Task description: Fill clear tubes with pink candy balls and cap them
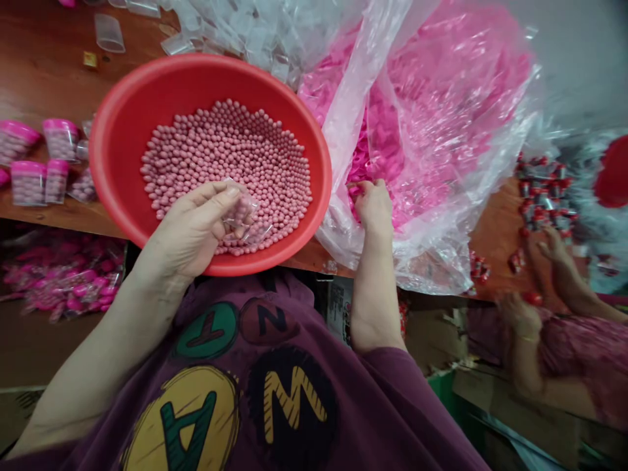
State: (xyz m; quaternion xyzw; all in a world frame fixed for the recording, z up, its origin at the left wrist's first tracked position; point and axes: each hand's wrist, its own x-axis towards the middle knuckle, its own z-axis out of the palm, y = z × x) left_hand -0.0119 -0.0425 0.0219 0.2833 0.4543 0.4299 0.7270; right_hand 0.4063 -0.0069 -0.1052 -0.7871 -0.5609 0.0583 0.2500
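Over the bowl (130, 124), the left hand (193, 222) pinches a clear container (248, 212), likely so balls (216, 154) drop back; right of the bowl, the half-curled right hand (373, 203) enters a bag (441, 124), hold unclear.

Left hand (193, 226) holds a clear cup (245, 214) over pink beads (230, 147) in a red basin (206, 65), right hand (374, 204) at pink caps (380, 140) in an open bag (346, 114), pink-capped tubs (29, 183) left of the basin, loose cups (226, 29) beyond it, a co-worker's hands (523, 317) far right.
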